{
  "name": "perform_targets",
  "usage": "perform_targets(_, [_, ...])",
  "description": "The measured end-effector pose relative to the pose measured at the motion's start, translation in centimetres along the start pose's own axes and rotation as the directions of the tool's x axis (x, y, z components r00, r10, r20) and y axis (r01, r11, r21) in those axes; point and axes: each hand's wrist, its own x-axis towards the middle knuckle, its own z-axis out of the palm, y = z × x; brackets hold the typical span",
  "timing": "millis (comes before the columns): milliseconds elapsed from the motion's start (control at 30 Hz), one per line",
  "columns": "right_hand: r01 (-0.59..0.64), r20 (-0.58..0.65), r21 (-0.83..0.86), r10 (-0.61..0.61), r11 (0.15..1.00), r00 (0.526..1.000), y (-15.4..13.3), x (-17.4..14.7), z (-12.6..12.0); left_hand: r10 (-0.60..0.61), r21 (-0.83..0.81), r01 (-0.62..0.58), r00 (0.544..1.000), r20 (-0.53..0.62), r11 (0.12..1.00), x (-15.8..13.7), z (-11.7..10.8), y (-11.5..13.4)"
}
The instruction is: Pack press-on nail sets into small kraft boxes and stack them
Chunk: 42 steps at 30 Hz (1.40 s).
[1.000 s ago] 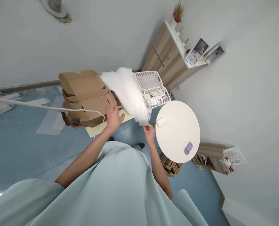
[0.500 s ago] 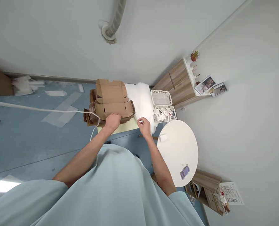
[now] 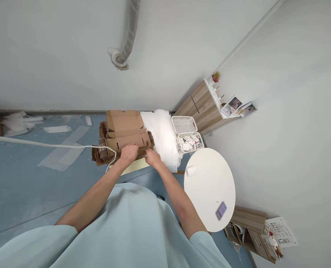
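Unfolded brown cardboard boxes (image 3: 125, 122) lie in a stack on a low pale-yellow surface (image 3: 134, 166). My left hand (image 3: 129, 153) is closed on the near edge of the top cardboard box, its fingertips hidden by the hand. Just to its right, my right hand (image 3: 153, 158) pinches the same near edge by the box's right corner. White foam sheets (image 3: 162, 137) are piled right beside the stack. A white cable (image 3: 56, 144) crosses from the left and bends down next to my left wrist.
Two white baskets (image 3: 183, 124) stand right of the foam, the nearer one holding small cards. A round white table (image 3: 207, 186) is at my right, with a blurred purple item on it. Behind stands a wooden cabinet (image 3: 201, 104). Plastic wrap (image 3: 63, 149) lies on the blue floor.
My right hand has moved left from the foam sheets to the near edge of the cardboard box. My left hand stays on that edge. The whole view has shifted slightly.
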Motion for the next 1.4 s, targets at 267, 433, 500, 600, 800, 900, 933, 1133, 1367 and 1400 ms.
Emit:
perform_targets(267, [0.034, -0.017, 0.055, -0.033, 0.998, 0.999, 0.5, -1.1, -0.9, 0.088, -0.032, -0.098, 0.969, -0.231, 0.995, -1.9, -6.5, 2.2])
perform_targets(433, [0.074, -0.300, 0.528, 0.105, 0.846, 0.948, 4.1, -4.0, -5.6, 0.082, -0.143, -0.171, 0.872, -0.482, 0.975, -3.3, -11.0, 4.1])
perform_targets(500, [0.147, -0.403, 0.663, 0.185, 0.734, 0.896, 6.0, -5.8, -8.5, 0.127, -0.156, -0.256, 0.817, -0.562, 0.954, -3.5, -11.9, 5.4])
perform_targets(600, [0.278, -0.546, 0.737, 0.300, 0.616, 0.782, 8.8, -9.3, -13.0, 0.265, -0.116, -0.425, 0.732, -0.628, 0.898, -3.3, -12.1, 8.3])
perform_targets(800, [0.311, -0.668, 0.714, 0.479, 0.627, 0.569, 13.8, -18.7, -18.1, 0.607, 0.096, -0.742, 0.460, -0.648, 0.664, -1.8, -9.4, 16.8])
perform_targets(900, [0.251, -0.620, 0.771, 0.601, 0.585, 0.505, 16.6, -23.2, -17.5, 0.736, 0.184, -0.830, 0.337, -0.587, 0.527, -1.6, -7.0, 21.7])
perform_targets(933, [0.231, -0.598, 0.793, 0.651, 0.563, 0.468, 17.8, -24.5, -16.8, 0.772, 0.202, -0.853, 0.303, -0.559, 0.481, -1.5, -6.1, 23.3])
perform_targets(1133, [0.171, -0.400, 0.916, 0.865, 0.364, 0.303, 26.0, -31.2, -9.2, 0.920, 0.232, -0.941, 0.154, -0.361, 0.248, -1.6, 1.0, 32.5])
perform_targets(1367, [0.156, -0.142, 0.982, 0.957, 0.104, 0.252, 34.9, -38.3, 3.3, 0.995, 0.138, -0.986, 0.090, -0.047, 0.096, -2.3, 14.2, 41.7])
perform_targets(1400, [0.159, -0.104, 0.985, 0.964, 0.067, 0.245, 35.9, -39.0, 5.1, 0.996, 0.116, -0.990, 0.085, -0.011, 0.086, -2.5, 16.3, 42.6])
